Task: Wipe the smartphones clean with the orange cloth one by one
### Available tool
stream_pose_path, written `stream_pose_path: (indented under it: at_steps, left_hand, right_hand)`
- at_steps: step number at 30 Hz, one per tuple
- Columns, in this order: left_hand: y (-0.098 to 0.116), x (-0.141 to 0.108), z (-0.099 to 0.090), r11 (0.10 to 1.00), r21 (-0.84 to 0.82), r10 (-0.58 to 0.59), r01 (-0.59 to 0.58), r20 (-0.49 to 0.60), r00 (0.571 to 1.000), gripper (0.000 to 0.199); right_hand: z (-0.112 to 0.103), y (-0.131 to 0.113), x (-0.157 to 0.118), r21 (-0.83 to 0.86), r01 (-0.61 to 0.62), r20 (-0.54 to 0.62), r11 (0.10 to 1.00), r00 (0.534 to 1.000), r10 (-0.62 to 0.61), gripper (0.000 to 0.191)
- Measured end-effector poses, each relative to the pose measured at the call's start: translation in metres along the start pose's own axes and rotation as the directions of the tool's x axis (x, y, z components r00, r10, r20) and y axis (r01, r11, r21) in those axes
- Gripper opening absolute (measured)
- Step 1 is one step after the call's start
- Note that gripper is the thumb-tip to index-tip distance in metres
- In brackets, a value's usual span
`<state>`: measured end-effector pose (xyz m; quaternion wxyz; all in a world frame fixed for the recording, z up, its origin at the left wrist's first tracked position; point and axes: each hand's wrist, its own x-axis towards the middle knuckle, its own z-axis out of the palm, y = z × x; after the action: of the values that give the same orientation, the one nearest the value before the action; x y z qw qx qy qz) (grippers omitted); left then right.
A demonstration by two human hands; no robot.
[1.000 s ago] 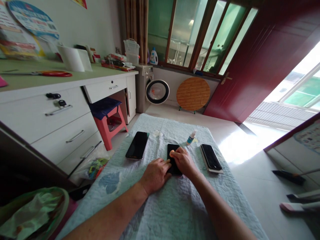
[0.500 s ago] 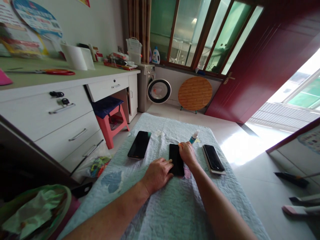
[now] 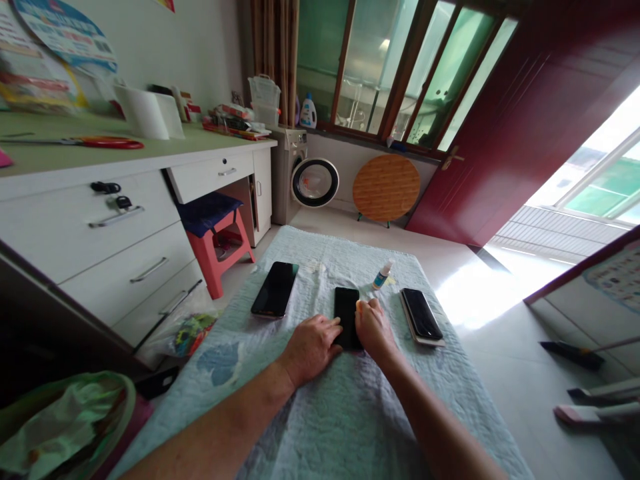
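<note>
A black phone [image 3: 347, 308] lies flat on the pale blue quilted cloth [image 3: 310, 427], between my hands. My left hand [image 3: 311, 347] rests at its left edge, fingertips touching it, the fingers pressed together. Against the right edge is my right hand [image 3: 374, 327], closed on a small orange item [image 3: 358, 306], mostly hidden by the fingers. A small spray bottle [image 3: 383, 275] with a blue label stands just beyond my right hand. Another dark phone [image 3: 275, 289] lies to the left, and a third phone [image 3: 423, 313] sits on a pale flat item at the right.
A bin [image 3: 125, 413] with crumpled paper is at the lower left, near a plastic bag [image 3: 187, 328]. The red stool [image 3: 213, 257] stands by the white drawers [image 3: 120, 243]. Behind are a washing machine [image 3: 287, 173] with its door open and a round wooden board [image 3: 386, 188].
My right hand has moved down along the phone's right edge, with the orange item in it. The spray bottle is now more fully visible. The whole view has shifted slightly.
</note>
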<state>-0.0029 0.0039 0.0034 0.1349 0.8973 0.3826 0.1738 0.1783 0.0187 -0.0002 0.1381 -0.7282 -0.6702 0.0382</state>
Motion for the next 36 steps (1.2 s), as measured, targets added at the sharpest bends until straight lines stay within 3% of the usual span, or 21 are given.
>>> stream_pose_path:
  at_steps: [7,17,31,36]
  left_hand:
    - [0.000,0.000,0.001,1.000,-0.010,-0.002,0.002,0.000,1.000,0.029]
    - [-0.001,0.000,0.003,1.000,-0.019,-0.014,0.014,-0.001,1.000,0.031]
    - [-0.003,-0.001,0.006,1.000,0.004,0.019,-0.019,-0.018,1.000,0.031]
    - [-0.005,-0.001,0.010,1.000,-0.009,0.014,-0.014,-0.023,1.000,0.034]
  right_hand:
    - [-0.004,-0.003,-0.028,0.006,0.046,0.054,0.999,0.997,-0.046,0.018]
    - [-0.010,-0.006,-0.051,0.075,0.234,0.030,0.969,0.971,-0.236,0.022]
    - [-0.004,0.011,-0.030,0.136,0.091,-0.077,0.987,0.994,-0.081,0.029]
    - [-0.003,0.014,-0.031,0.101,0.040,-0.067,0.994,0.997,-0.034,0.029]
